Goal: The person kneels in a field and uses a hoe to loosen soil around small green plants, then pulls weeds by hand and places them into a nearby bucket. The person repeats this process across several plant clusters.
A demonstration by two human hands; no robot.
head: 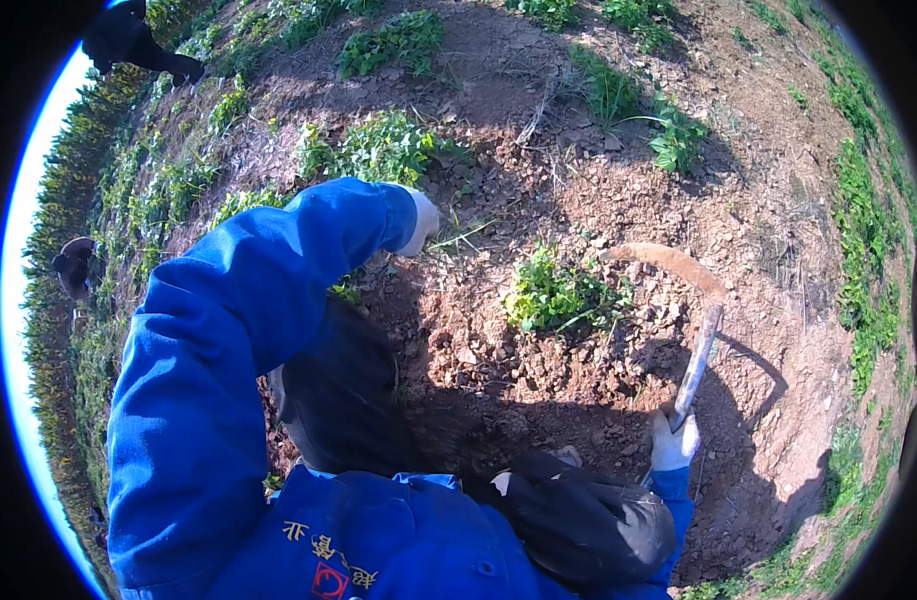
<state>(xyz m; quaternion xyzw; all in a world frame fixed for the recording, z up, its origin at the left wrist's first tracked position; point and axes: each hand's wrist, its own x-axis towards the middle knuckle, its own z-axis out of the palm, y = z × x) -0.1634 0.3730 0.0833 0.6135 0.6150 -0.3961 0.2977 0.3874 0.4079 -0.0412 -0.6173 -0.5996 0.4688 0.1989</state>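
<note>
My right hand, in a white glove, grips the wooden handle of a sickle. Its curved, rust-brown blade points left, above the broken soil. Just left of the blade grows a low, leafy green plant among clods. My left hand, also in a white glove, is out ahead at the end of a bent blue sleeve. Thin grass blades lie right beside it. Its fingers are mostly hidden, so whether it holds any grass does not show.
Dry, cloddy soil spreads before my bent knees. More leafy plants grow ahead, with a green strip at the right. Two people in dark clothes, one farther ahead and one at the left, are in the field.
</note>
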